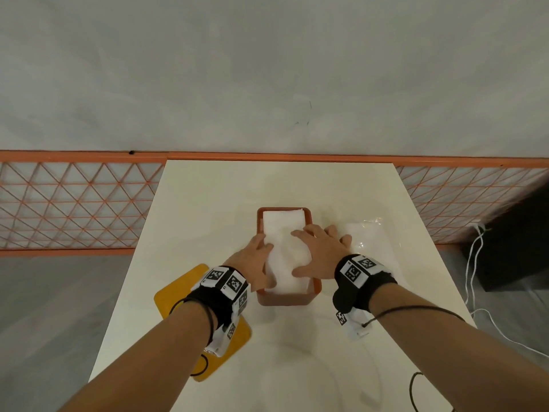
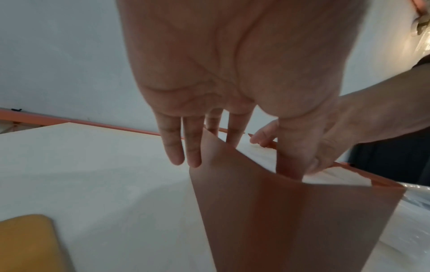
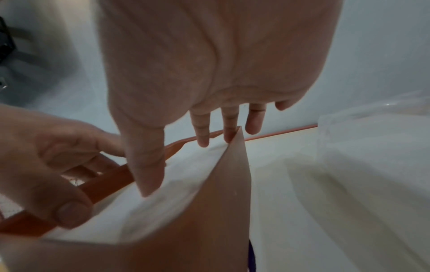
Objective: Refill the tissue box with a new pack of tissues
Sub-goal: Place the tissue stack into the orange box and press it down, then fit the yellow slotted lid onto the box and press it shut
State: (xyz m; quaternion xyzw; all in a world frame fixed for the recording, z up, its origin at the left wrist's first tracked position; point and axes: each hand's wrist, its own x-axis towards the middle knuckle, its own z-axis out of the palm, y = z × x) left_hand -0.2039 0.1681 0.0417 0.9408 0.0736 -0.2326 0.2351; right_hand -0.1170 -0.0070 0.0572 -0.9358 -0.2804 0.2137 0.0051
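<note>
Worktop [image 1: 208,209]: pale, rectangular; far edge meets an orange rail, left and right edges drop to grey floor. Bare surface shows ahead of and left of the box.
Mesh fence [image 1: 74,203]: orange lattice panels behind the worktop on both sides, below a grey wall.
Tissue box [image 1: 285,298]: orange-brown, open-topped, near the worktop's middle, long axis running away from the person. Lid off.
Box contents: white tissue stack [image 1: 283,221] fills the box; its near part bulges above the rim, its far end lies flat within the walls.
Empty wrapper [image 1: 368,236]: clear plastic, lying on the worktop just right of the box, partly behind the right hand.
Yellow lid [image 1: 175,292]: flat, rounded corners, on the worktop left of the box, overhanging the left edge, partly under the left wrist.
Left hand [image 1: 252,260]: fingers straight and together, lying against the left side of the stack; nothing gripped.
Right hand [image 1: 320,251]: fingers spread, palm down on the stack, thumb across its near part; pressing, not clenched.
Left wrist view: thumb [image 2: 295,162] dips inside the box wall beside the tissues, outer fingers hang outside it; the head view hides this.
Right wrist view: thumb [image 3: 146,165] tip on the tissue edge, fingertips reaching over the right wall.
Cables [image 1: 475,278]: white, on the floor at right.
</note>
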